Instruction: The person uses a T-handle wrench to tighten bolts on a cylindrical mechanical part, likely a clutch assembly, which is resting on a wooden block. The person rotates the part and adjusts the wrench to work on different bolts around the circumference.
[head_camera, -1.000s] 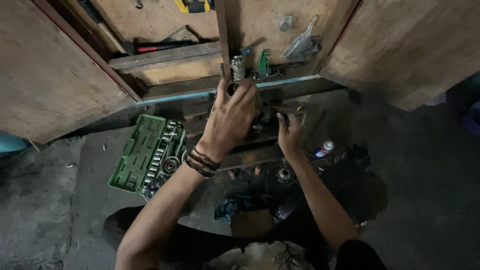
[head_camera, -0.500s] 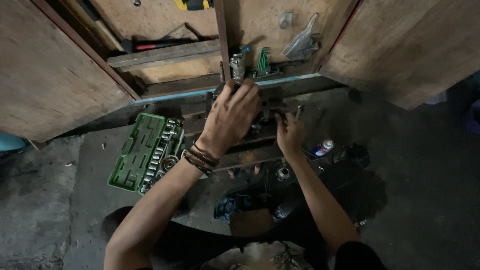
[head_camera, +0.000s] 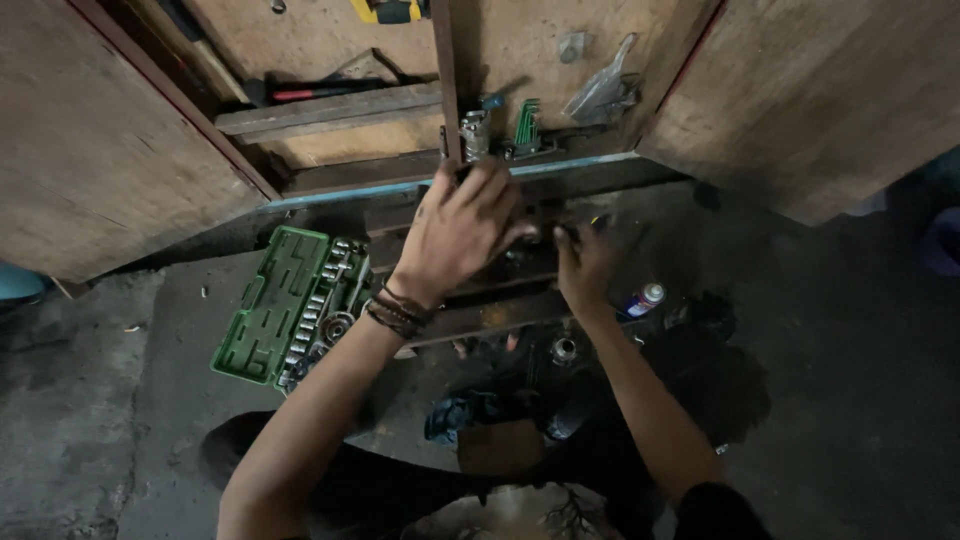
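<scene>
My left hand (head_camera: 462, 228) reaches forward over a dark, greasy metal part (head_camera: 500, 285) that lies on the floor at the foot of an open wooden cabinet (head_camera: 330, 110). Its fingers are spread and curl down onto the part's far edge. My right hand (head_camera: 585, 265) rests just to the right, fingers bent onto the same part. What lies under the palms is hidden. Dark bands circle my left wrist.
An open green socket set case (head_camera: 285, 305) lies on the concrete floor to the left. A spray can (head_camera: 645, 298) lies to the right, a metal bearing-like ring (head_camera: 563, 349) and a blue rag (head_camera: 455, 412) nearer me. Cabinet doors (head_camera: 830, 90) stand open on both sides.
My left hand has slid slightly forward and right over the metal part. The right hand has stayed nearly where it was.
</scene>
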